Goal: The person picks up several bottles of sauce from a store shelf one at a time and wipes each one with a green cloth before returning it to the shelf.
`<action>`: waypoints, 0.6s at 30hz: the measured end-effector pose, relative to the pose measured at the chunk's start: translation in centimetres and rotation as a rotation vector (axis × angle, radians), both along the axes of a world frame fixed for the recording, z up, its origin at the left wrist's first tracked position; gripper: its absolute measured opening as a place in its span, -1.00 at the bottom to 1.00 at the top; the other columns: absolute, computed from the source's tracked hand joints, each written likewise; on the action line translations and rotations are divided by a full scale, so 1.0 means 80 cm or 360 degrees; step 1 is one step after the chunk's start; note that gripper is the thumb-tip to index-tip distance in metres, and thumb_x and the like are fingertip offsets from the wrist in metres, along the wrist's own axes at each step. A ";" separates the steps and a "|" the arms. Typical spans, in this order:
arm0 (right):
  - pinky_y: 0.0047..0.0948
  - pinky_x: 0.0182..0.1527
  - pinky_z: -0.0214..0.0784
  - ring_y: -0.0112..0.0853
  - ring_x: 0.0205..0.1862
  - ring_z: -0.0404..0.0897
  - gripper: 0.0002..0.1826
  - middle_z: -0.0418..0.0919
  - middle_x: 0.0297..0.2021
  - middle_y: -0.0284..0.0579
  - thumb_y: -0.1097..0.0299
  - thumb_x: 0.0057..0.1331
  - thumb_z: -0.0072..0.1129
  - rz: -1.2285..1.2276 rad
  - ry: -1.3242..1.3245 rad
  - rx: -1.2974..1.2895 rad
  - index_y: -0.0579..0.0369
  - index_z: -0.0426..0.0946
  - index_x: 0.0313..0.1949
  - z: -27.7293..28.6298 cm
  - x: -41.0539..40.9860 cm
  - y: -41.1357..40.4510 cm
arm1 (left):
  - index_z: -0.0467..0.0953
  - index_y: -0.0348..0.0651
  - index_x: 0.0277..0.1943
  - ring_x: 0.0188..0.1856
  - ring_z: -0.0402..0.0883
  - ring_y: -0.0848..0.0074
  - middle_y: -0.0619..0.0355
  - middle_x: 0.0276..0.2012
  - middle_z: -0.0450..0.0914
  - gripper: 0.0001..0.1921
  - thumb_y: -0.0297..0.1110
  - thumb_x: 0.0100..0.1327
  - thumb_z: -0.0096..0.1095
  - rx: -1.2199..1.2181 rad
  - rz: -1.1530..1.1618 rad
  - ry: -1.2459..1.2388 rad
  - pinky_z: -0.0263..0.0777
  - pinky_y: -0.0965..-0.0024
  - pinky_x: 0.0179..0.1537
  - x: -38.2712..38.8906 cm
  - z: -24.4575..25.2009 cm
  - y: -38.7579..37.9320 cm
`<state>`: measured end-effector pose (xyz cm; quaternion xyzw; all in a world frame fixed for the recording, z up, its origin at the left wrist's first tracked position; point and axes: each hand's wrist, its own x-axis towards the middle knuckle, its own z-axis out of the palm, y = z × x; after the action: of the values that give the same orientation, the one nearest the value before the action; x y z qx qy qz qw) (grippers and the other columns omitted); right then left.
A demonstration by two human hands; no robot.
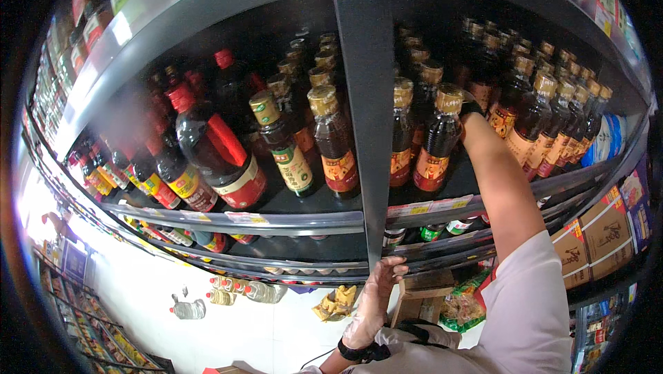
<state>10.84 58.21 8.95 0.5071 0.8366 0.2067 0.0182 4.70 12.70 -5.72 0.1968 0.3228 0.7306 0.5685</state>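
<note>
My right arm reaches into the shelf bay right of the dark upright post point(364, 89). Only a sliver of my right hand point(468, 97) shows beside a black wristband point(472, 108); its fingers are hidden behind a dark, gold-capped bottle point(434, 151) with an orange-red label. Whether they hold anything is not visible. Below, near the foot of the post, my left hand point(374, 293) wears a clear glove and holds nothing, its fingers slightly bent and apart. Left of the post stand a similar gold-capped bottle point(336, 156), a green-labelled bottle point(291, 159) and a large red-capped jug point(217, 141).
More gold-capped bottles point(536, 115) fill the right bay. Price tags line the shelf edge point(311, 223). On the floor lie clear plastic jugs point(264, 291) and crumpled yellow packaging point(335, 303). A wooden stool point(422, 296) stands below me, with cardboard cartons point(608, 234) at right.
</note>
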 end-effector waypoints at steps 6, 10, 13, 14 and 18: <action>-0.19 -0.35 0.39 -0.24 -0.35 0.50 -0.79 0.59 -0.33 -0.07 0.30 0.17 0.06 -0.0055 0.0018 0.0094 0.06 0.66 -0.32 0.005 0.023 -0.002 | 0.37 -0.15 0.10 0.13 0.39 0.48 0.17 0.09 0.43 -0.55 0.01 0.49 -0.34 -0.0117 -0.0177 0.0080 0.16 0.40 0.16 0.008 -0.003 -0.012; -0.20 -0.35 0.38 -0.25 -0.36 0.49 -0.79 0.59 -0.35 -0.08 0.30 0.17 0.06 -0.0047 0.0015 0.0122 0.07 0.66 -0.33 0.005 0.021 -0.008 | 0.37 -0.20 0.09 0.10 0.42 0.44 0.12 0.07 0.46 -0.55 -0.03 0.49 -0.34 -0.0136 -0.0131 0.0077 0.19 0.35 0.16 0.016 0.008 -0.021; -0.21 -0.35 0.37 -0.26 -0.37 0.49 -0.79 0.59 -0.36 -0.08 0.30 0.17 0.06 -0.0032 0.0015 0.0136 0.07 0.66 -0.34 0.011 0.020 -0.013 | 0.36 -0.25 0.08 0.07 0.43 0.40 0.09 0.02 0.47 -0.55 -0.05 0.49 -0.34 -0.0140 -0.0134 0.0088 0.20 0.30 0.17 0.022 0.010 -0.025; -0.21 -0.35 0.37 -0.26 -0.37 0.49 -0.79 0.59 -0.36 -0.08 0.30 0.17 0.06 -0.0015 0.0008 0.0139 0.07 0.66 -0.34 0.013 0.018 -0.015 | 0.35 -0.25 0.07 0.08 0.42 0.40 0.10 0.01 0.46 -0.56 -0.05 0.49 -0.34 -0.0149 -0.0155 0.0071 0.18 0.31 0.18 0.023 0.005 -0.026; -0.22 -0.35 0.37 -0.27 -0.38 0.48 -0.79 0.58 -0.37 -0.08 0.29 0.16 0.06 0.0006 -0.0018 0.0139 0.08 0.66 -0.36 0.025 0.021 -0.033 | 0.32 -0.22 0.09 0.10 0.38 0.42 0.14 0.00 0.44 -0.58 -0.07 0.50 -0.37 -0.0154 -0.0228 0.0071 0.13 0.32 0.20 0.031 0.005 -0.033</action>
<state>12.48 55.55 10.93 0.5046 0.8276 0.2459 0.0003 7.19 10.10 -5.34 0.2079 0.3555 0.6671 0.6208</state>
